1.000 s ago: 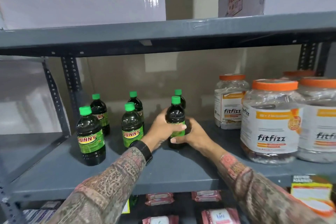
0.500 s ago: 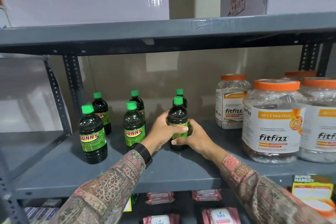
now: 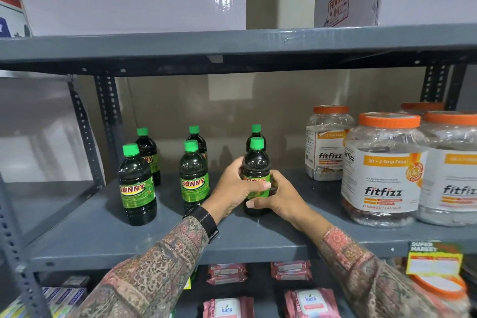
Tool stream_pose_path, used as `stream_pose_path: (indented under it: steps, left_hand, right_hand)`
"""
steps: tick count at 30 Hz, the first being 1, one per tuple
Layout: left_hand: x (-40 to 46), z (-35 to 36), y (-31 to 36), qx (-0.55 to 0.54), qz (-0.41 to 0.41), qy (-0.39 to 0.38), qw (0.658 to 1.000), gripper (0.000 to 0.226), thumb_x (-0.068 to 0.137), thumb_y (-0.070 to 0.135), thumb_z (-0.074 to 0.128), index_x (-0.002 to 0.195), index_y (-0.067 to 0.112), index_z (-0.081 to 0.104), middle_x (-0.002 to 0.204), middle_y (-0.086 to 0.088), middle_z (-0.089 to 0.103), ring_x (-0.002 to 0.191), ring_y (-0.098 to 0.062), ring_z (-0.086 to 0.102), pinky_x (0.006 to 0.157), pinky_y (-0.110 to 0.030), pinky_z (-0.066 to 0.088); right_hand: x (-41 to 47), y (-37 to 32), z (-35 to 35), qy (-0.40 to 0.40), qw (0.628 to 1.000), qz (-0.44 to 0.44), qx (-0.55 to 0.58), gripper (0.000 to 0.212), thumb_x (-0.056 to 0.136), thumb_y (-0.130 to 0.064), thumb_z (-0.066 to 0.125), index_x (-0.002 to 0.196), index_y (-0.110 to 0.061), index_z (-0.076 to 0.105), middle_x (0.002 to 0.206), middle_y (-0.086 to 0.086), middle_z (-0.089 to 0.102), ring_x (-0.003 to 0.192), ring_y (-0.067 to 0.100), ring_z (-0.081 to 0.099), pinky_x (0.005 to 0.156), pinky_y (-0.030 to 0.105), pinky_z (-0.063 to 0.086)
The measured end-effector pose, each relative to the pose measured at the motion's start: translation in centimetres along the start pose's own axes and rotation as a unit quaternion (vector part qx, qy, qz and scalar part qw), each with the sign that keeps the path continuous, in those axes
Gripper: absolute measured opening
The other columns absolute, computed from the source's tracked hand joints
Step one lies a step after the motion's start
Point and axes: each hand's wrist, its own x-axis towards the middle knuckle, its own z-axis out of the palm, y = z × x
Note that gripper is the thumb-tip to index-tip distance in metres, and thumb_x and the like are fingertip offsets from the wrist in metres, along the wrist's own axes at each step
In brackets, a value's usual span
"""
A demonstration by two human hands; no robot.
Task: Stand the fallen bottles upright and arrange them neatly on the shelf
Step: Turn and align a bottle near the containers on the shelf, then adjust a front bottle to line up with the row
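Gripping: bottle (image 3: 256, 162) upright on shelf (image 3: 103, 235), left hand (image 3: 233, 188) and right hand (image 3: 280, 196) wrapped around it
Beside: five bottles (image 3: 136, 183) standing left and behind
Right: jars (image 3: 382, 170)
Room: beige wall (image 3: 232, 111)

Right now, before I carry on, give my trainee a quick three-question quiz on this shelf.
1. True or false: every green-capped bottle on the shelf stands upright.
2. Which bottle do the left hand and right hand grip? A) front-left bottle B) front-middle bottle C) front-right bottle
3. Fill in: the jars right of the bottles have ____ lids.

Key: 1 true, all six in view are upright; 2 C, both hands wrap its lower half; 3 orange.
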Motion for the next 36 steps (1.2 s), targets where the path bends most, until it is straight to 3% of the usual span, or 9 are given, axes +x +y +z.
stream_pose_path:
  steps: [3,6,8,13,19,23,26,28,36]
  left_hand:
    - [-0.7,-0.1,0.0,0.016,0.004,-0.004,1.000,0.070,0.072,0.004,0.092,0.131,0.025,0.062,0.121,0.001,0.077,0.114,-0.019,0.074,0.101,-0.041,0.059]
    - [-2.6,-1.2,-0.4,0.056,-0.008,-0.008,0.998,0.090,0.076,0.016,0.092,0.151,0.035,0.045,0.129,0.012,0.068,0.114,-0.009,0.070,0.100,-0.034,0.056]
    - [-4.3,-2.8,-0.8,0.100,-0.024,0.000,0.995,0.099,0.078,0.025,0.091,0.160,0.034,0.036,0.137,0.010,0.058,0.122,-0.011,0.063,0.100,-0.034,0.054]
    - [-9.1,-8.6,-1.4,0.090,-0.021,0.025,0.995,0.069,0.083,0.025,0.089,0.143,0.036,0.058,0.129,0.007,0.070,0.113,-0.007,0.072,0.090,-0.021,0.058]
    - [-11.6,-17.7,-1.5,0.037,-0.001,0.238,0.971,0.027,0.091,0.013,0.077,0.109,0.033,0.076,0.096,0.008,0.082,0.086,-0.002,0.076,0.075,-0.022,0.058]
    - [-11.4,-22.1,-2.4,0.011,0.025,0.346,0.938,0.027,0.098,0.010,0.064,0.109,0.034,0.071,0.091,0.009,0.076,0.085,-0.003,0.072,0.072,-0.020,0.055]
    - [-10.4,-23.2,-3.2,-0.020,-0.010,0.300,0.954,0.032,0.107,0.018,0.055,0.134,0.032,0.064,0.121,0.006,0.071,0.114,-0.013,0.065,0.098,-0.035,0.052]
    - [-9.7,-23.5,-3.5,-0.047,-0.049,0.232,0.970,0.042,0.111,0.031,0.047,0.152,0.030,0.053,0.144,0.004,0.064,0.134,-0.015,0.058,0.115,-0.040,0.044]
    - [-9.2,-24.7,-3.9,-0.099,-0.075,0.110,0.986,0.033,0.111,0.038,0.042,0.134,0.033,0.065,0.123,0.009,0.080,0.119,-0.010,0.073,0.099,-0.029,0.057]
  right_hand:
    - [-1.1,-0.4,-0.2,0.016,0.998,0.025,-0.062,0.083,0.063,-0.015,0.101,0.133,-0.023,0.057,0.123,-0.001,0.074,0.115,0.021,0.070,0.092,0.030,0.054]
    - [-3.5,-0.7,-0.4,0.052,0.989,0.053,-0.131,0.088,0.066,-0.029,0.099,0.139,-0.029,0.050,0.121,-0.001,0.068,0.108,0.017,0.066,0.083,0.029,0.048]
    - [-5.3,-0.8,0.0,0.057,0.986,0.041,-0.149,0.074,0.067,-0.036,0.097,0.127,-0.036,0.052,0.110,-0.006,0.066,0.099,0.011,0.067,0.076,0.028,0.050]
    - [-7.7,-2.5,4.3,-0.005,0.996,0.015,-0.092,0.052,0.073,-0.027,0.096,0.111,-0.036,0.063,0.105,-0.002,0.068,0.095,0.013,0.070,0.079,0.025,0.056]
    - [-5.6,-5.8,14.3,-0.071,0.996,-0.047,-0.001,0.034,0.086,-0.017,0.086,0.112,-0.026,0.066,0.099,0.001,0.067,0.082,0.008,0.064,0.078,0.026,0.057]
    - [-3.1,-7.7,21.5,-0.037,0.995,-0.059,0.075,0.033,0.097,-0.022,0.075,0.129,-0.023,0.064,0.114,-0.003,0.066,0.105,0.013,0.065,0.097,0.028,0.056]
    - [-1.1,-8.4,24.7,0.013,0.990,-0.033,0.135,0.045,0.105,-0.031,0.063,0.148,-0.020,0.054,0.134,0.003,0.063,0.126,0.018,0.062,0.114,0.042,0.049]
    - [0.1,-8.7,26.0,0.026,0.986,-0.005,0.164,0.045,0.108,-0.033,0.056,0.151,-0.021,0.050,0.138,0.003,0.063,0.127,0.016,0.062,0.113,0.039,0.048]
    - [0.6,-8.8,29.1,0.045,0.975,0.016,0.217,0.029,0.112,-0.036,0.048,0.134,-0.022,0.061,0.124,0.004,0.075,0.117,0.020,0.071,0.102,0.040,0.056]
